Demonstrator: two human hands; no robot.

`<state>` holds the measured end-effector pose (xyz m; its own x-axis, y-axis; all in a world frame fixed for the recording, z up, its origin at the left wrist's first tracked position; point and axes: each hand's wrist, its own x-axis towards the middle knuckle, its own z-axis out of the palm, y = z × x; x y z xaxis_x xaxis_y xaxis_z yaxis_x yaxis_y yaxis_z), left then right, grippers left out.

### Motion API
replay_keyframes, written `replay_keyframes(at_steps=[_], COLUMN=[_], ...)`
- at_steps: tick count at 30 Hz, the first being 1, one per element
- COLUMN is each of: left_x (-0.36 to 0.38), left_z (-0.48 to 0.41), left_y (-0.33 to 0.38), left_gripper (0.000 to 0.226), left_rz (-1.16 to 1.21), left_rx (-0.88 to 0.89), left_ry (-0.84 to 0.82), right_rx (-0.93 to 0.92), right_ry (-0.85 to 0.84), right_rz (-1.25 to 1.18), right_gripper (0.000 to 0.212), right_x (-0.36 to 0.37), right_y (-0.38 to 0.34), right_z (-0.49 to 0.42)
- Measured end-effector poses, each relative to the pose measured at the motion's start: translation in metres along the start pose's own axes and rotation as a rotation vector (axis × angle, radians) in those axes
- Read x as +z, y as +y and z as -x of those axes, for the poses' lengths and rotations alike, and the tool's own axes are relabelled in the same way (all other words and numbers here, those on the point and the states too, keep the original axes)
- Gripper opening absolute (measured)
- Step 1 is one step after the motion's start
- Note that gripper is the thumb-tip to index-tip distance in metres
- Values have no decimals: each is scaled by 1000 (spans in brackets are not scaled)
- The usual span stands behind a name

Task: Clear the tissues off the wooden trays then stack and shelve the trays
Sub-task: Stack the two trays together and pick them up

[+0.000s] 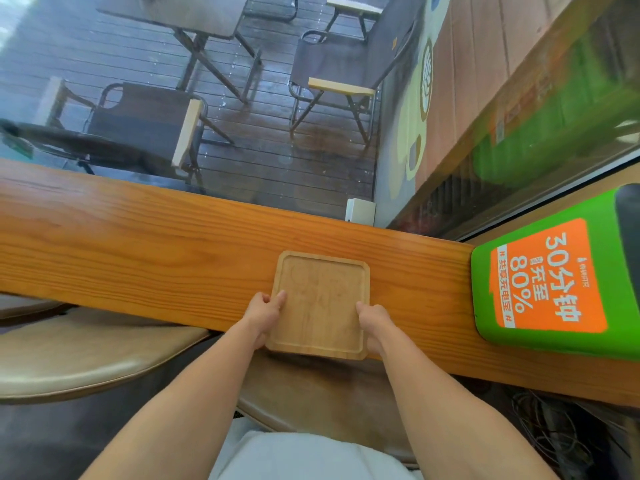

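Note:
A square wooden tray [320,296] with rounded corners and a raised rim lies on the long wooden counter [138,251], its near edge reaching past the counter's front edge. Nothing lies in the tray and no tissue is in view. My left hand [265,315] grips the tray's left edge, thumb on the rim. On the opposite side my right hand [375,322] grips the right edge the same way. Whether a second tray lies under this one cannot be told.
A green and orange charging station [554,282] stands on the counter to the right of the tray. A small white box [361,210] sits at the counter's far edge by the window. Tan stool seats [86,358] are below on the left; chairs and a table stand outside.

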<state>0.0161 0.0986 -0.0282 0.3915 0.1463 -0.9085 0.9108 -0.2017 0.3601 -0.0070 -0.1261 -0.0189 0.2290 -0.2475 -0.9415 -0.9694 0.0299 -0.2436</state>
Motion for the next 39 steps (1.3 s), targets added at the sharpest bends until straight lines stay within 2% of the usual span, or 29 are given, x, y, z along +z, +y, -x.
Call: replay_keyframes(at_steps=[9, 12, 15, 25, 30, 34, 39], left_x=[-11, -14, -17, -62, -83, -83, -62], left_z=[38, 52, 65, 86, 89, 102, 117], left_y=[43, 55, 60, 52, 26, 13, 3], left_gripper=[44, 54, 66, 66, 73, 75, 76], left_rz=[-3, 3, -47, -261, -335, -382, -471], left_rx=[121, 159, 281, 550, 565, 581, 623], left_ry=[-74, -93, -100, -115, -128, -208, -259], right_rx=[-96, -150, -233, -375, -330, -323, -419], right_ry=[-110, -137, -158, -70, 205, 346, 562], right_rz=[-178, -217, -257, -391, -228, -198, -135], right_gripper=[46, 43, 35, 42, 60, 62, 62], right_x=[-11, -17, -20, 23, 57, 59, 48], right_y=[-14, -18, -19, 9, 35, 65, 103], right_z=[36, 54, 77, 144, 170, 182, 198])
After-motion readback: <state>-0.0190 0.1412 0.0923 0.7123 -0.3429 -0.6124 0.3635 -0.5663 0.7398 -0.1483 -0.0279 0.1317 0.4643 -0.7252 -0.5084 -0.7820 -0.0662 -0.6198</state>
